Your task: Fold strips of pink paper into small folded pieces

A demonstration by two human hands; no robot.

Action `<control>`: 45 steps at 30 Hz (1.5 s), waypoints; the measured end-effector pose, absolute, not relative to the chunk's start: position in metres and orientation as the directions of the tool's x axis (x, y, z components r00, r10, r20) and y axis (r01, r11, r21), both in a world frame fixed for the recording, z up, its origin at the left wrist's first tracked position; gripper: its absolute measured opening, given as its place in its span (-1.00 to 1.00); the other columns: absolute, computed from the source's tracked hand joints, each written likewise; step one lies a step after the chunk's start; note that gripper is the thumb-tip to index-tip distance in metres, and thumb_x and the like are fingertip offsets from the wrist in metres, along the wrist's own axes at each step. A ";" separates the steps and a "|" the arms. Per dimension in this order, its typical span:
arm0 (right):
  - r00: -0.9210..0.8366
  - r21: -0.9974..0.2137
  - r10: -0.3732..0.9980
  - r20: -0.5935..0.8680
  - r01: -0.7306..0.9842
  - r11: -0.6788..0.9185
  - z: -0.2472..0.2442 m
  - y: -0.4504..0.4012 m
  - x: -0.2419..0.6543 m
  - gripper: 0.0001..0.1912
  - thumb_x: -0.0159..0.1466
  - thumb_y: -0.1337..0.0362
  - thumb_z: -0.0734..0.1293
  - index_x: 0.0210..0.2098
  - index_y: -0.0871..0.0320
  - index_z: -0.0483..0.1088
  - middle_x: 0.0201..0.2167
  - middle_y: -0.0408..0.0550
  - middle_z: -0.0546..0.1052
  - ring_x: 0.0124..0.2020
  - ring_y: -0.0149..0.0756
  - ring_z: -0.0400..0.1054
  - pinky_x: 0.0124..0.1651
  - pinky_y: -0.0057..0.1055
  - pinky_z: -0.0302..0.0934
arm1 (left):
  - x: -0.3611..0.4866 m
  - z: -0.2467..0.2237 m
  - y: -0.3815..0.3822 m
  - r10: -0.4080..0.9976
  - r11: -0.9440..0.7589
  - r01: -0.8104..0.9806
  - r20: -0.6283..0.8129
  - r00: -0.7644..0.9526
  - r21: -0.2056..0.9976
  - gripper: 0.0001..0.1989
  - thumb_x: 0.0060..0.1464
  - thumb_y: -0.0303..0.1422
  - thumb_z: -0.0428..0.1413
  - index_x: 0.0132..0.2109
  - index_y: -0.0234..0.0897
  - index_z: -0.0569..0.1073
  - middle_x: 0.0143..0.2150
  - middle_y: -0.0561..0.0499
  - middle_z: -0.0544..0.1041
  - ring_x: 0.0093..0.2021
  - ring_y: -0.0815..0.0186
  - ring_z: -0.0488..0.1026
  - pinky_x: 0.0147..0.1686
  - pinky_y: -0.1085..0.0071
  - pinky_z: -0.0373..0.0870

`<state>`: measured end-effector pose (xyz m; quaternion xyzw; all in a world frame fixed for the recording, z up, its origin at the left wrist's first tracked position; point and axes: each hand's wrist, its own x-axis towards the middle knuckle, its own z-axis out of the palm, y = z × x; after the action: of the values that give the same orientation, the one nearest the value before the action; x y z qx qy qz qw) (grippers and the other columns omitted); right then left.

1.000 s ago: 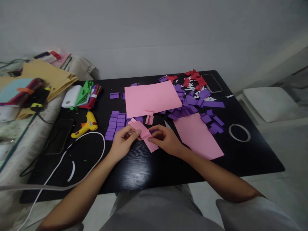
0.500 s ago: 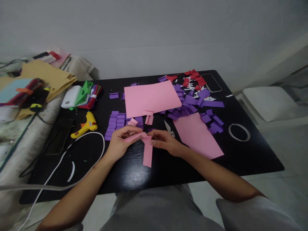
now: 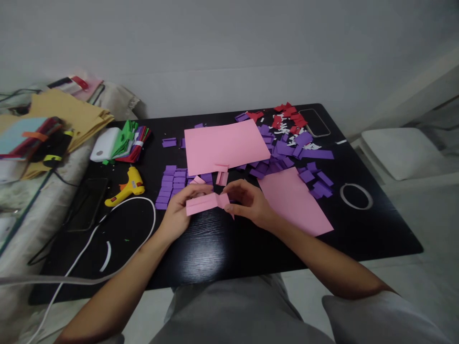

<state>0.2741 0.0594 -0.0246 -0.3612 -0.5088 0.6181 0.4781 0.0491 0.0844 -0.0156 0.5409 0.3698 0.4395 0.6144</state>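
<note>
A folded pink paper strip (image 3: 202, 204) stretches between both hands above the black table. My left hand (image 3: 181, 205) grips its left part, with fingers behind the paper. At the strip's right end, my right hand (image 3: 249, 203) pinches it between thumb and fingers. Creases run along and across the strip. Just beyond the hands lies a small folded pink piece (image 3: 222, 177), near the lower edge of a large pink sheet (image 3: 225, 147). Rows of folded purple pieces (image 3: 168, 186) lie beyond my left hand. A second pink sheet (image 3: 294, 200) is right of my right hand.
A yellow glue gun (image 3: 127, 186) lies left, near a white cable (image 3: 154, 215) and a dark phone (image 3: 88, 203). Purple pieces (image 3: 283, 150) and red scraps (image 3: 290, 114) are heaped back right. A tape ring (image 3: 356, 197) sits at the right.
The strip's hanging end has swung up and right, so its left part now faces me flat. My right hand has shifted slightly and its fingers have lifted. Scissors seen before are now hidden.
</note>
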 end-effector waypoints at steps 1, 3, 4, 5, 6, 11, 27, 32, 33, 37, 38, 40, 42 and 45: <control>-0.239 -0.989 0.966 0.098 -0.128 0.069 -0.023 0.059 0.275 -0.61 0.16 0.17 0.57 -0.08 0.06 0.44 -0.12 -0.06 0.57 -0.07 -0.23 0.51 0.11 -0.22 0.40 | 0.050 -0.016 0.085 0.947 0.092 -0.177 -0.032 0.319 0.980 -0.73 0.14 -0.34 0.31 0.01 -0.17 0.67 -0.22 -0.03 0.63 -0.27 0.30 0.56 -0.17 0.37 0.52; -0.169 -0.959 0.955 0.243 0.107 0.263 -0.021 0.058 0.276 -0.64 0.20 0.17 0.54 -0.07 0.06 0.45 -0.09 -0.01 0.59 -0.06 -0.17 0.50 0.09 -0.17 0.40 | 0.052 -0.016 0.086 0.957 0.188 -0.265 -0.116 0.267 0.946 -0.68 0.19 -0.25 0.25 0.06 -0.24 0.63 -0.16 -0.07 0.63 -0.31 0.29 0.56 -0.23 0.33 0.56; -0.149 -0.915 0.936 0.320 0.209 0.346 -0.021 0.058 0.277 -0.65 0.22 0.17 0.53 -0.06 0.06 0.45 -0.09 0.01 0.59 -0.06 -0.15 0.50 0.07 -0.16 0.40 | 0.052 -0.017 0.086 0.961 0.211 -0.299 -0.141 0.240 0.931 -0.65 0.22 -0.18 0.22 0.06 -0.27 0.62 -0.10 -0.11 0.63 -0.30 0.27 0.58 -0.24 0.31 0.58; -0.139 -0.866 0.911 0.388 0.284 0.412 -0.021 0.057 0.277 -0.66 0.23 0.18 0.52 -0.05 0.06 0.44 -0.09 0.02 0.60 -0.07 -0.14 0.50 0.06 -0.15 0.40 | 0.052 -0.018 0.087 0.964 0.218 -0.319 -0.153 0.217 0.922 -0.60 0.25 -0.10 0.17 0.06 -0.29 0.60 -0.04 -0.16 0.63 -0.26 0.24 0.59 -0.24 0.28 0.60; -0.136 -0.823 0.886 0.443 0.332 0.462 -0.022 0.057 0.277 -0.67 0.24 0.19 0.51 -0.04 0.06 0.43 -0.09 0.03 0.60 -0.07 -0.13 0.50 0.05 -0.14 0.40 | 0.052 -0.019 0.088 0.968 0.208 -0.324 -0.148 0.202 0.923 -0.54 0.29 -0.03 0.11 0.07 -0.30 0.58 0.00 -0.19 0.62 -0.21 0.20 0.60 -0.22 0.26 0.61; -0.142 -0.748 0.839 0.526 0.392 0.536 -0.028 0.056 0.274 -0.64 0.27 0.20 0.50 0.01 0.05 0.40 -0.07 0.03 0.60 -0.04 -0.11 0.51 0.04 -0.13 0.42 | 0.050 -0.020 0.084 0.967 -0.185 0.122 0.159 0.199 0.975 -0.52 0.24 -0.10 0.21 0.23 -0.17 0.46 0.27 -0.20 0.47 0.25 0.06 0.45 0.25 0.06 0.41; -0.229 -0.864 0.881 0.413 0.208 0.459 -0.023 0.056 0.275 -0.63 0.31 0.28 0.48 0.10 -0.01 0.48 0.06 0.01 0.60 0.16 -0.11 0.46 0.26 -0.07 0.35 | 0.050 -0.024 0.073 0.884 -0.428 0.382 0.292 0.365 0.819 -0.75 0.16 -0.27 0.31 -0.06 -0.22 0.49 -0.17 -0.02 0.60 -0.16 0.22 0.52 -0.10 0.30 0.43; -0.173 -0.821 0.876 0.451 0.304 0.483 -0.023 0.057 0.272 -0.77 0.34 0.30 0.43 -0.02 -0.02 0.53 0.04 0.01 0.61 0.15 -0.08 0.46 0.26 0.01 0.33 | 0.050 -0.025 0.073 0.897 -0.266 0.245 0.146 0.416 0.932 -0.79 0.16 -0.27 0.30 -0.14 -0.23 0.49 -0.23 0.02 0.53 -0.19 0.25 0.46 -0.11 0.34 0.37; -0.134 -0.819 0.887 0.442 0.342 0.460 -0.023 0.056 0.271 -0.81 0.32 0.27 0.45 -0.06 0.00 0.54 0.00 0.03 0.60 0.09 -0.08 0.48 0.20 -0.01 0.37 | 0.050 -0.025 0.073 0.900 -0.233 0.208 0.129 0.417 0.950 -0.81 0.17 -0.27 0.30 -0.14 -0.24 0.49 -0.24 0.02 0.52 -0.19 0.26 0.45 -0.11 0.34 0.37; -0.059 -0.953 0.983 0.175 0.239 0.185 -0.026 0.053 0.267 -0.76 0.29 0.13 0.48 -0.14 0.07 0.44 -0.37 -0.11 0.55 -0.38 -0.28 0.48 -0.25 -0.27 0.45 | 0.054 -0.023 0.072 0.917 -0.128 0.071 0.091 0.388 0.989 -0.82 0.14 -0.29 0.33 -0.20 -0.24 0.52 -0.27 0.03 0.53 -0.22 0.28 0.45 -0.11 0.36 0.36; -0.091 -0.987 0.993 0.074 0.138 0.086 -0.027 0.052 0.265 -0.72 0.29 0.10 0.48 -0.12 0.06 0.40 -0.41 -0.15 0.54 -0.43 -0.32 0.47 -0.30 -0.31 0.44 | 0.055 -0.022 0.072 0.922 -0.110 0.053 0.082 0.379 0.992 -0.81 0.12 -0.30 0.35 -0.21 -0.24 0.52 -0.28 0.04 0.54 -0.22 0.28 0.46 -0.11 0.36 0.37; -0.169 -0.996 0.984 -0.063 -0.057 -0.074 -0.028 0.051 0.262 -0.64 0.26 0.06 0.50 -0.09 0.06 0.36 -0.38 -0.16 0.58 -0.42 -0.32 0.51 -0.29 -0.33 0.48 | 0.057 -0.023 0.072 0.926 -0.080 0.047 0.056 0.372 0.996 -0.80 0.08 -0.29 0.38 -0.23 -0.24 0.53 -0.28 0.03 0.57 -0.23 0.28 0.48 -0.11 0.36 0.38; -0.183 -0.978 0.979 -0.092 -0.168 -0.123 -0.029 0.051 0.260 -0.59 0.20 0.08 0.55 -0.08 0.06 0.38 -0.30 -0.12 0.61 -0.30 -0.29 0.56 -0.15 -0.28 0.52 | 0.058 -0.024 0.071 0.926 -0.060 0.070 0.029 0.376 0.996 -0.79 0.07 -0.27 0.39 -0.23 -0.24 0.55 -0.28 0.02 0.59 -0.23 0.26 0.50 -0.11 0.34 0.40; -0.128 -0.979 0.990 -0.055 -0.186 -0.079 -0.027 0.052 0.260 -0.60 0.14 0.11 0.59 -0.12 0.05 0.43 -0.25 -0.12 0.60 -0.18 -0.27 0.56 0.02 -0.24 0.50 | 0.058 -0.024 0.071 0.921 -0.068 0.142 0.007 0.390 0.988 -0.77 0.08 -0.22 0.38 -0.24 -0.25 0.56 -0.30 0.02 0.60 -0.26 0.25 0.50 -0.18 0.35 0.42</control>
<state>0.2596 0.0518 -0.0271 -0.4348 -0.4623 0.5919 0.4968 0.0580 0.0711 -0.0244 0.6355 0.4180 0.3606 0.5398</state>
